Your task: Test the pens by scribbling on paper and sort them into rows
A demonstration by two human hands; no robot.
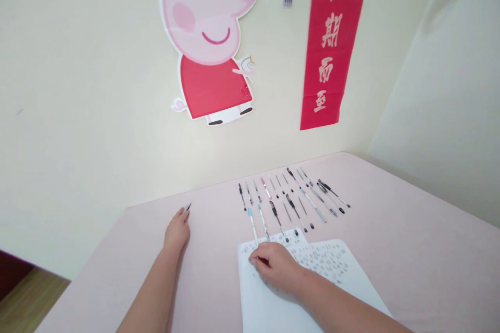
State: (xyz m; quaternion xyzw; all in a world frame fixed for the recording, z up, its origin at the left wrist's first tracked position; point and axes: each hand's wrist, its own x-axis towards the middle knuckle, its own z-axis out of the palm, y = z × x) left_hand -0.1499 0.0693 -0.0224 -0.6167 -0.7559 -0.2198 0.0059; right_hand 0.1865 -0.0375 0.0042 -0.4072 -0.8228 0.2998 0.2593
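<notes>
At the left of the table my left hand (177,230) is closed on a slim pen (188,207), whose clear and dark end sticks out past the fingertips. The rest of that pen is hidden by the fingers. My right hand (278,266) rests on the handwritten paper (255,304), its fingers curled and thumb and forefinger together. Whatever they hold, if anything, is hidden. Just beyond its fingers lies a blue and white pen (253,226). Beside that are another light blue pen (263,221) and a black pen (278,220).
Two rough rows of pens, with a pink pen (266,188), a black pen (242,196) and loose caps (312,226) among them, lie on the pink table (213,281). Behind rises a wall with a cartoon pig cutout (216,86) and a red banner (332,47).
</notes>
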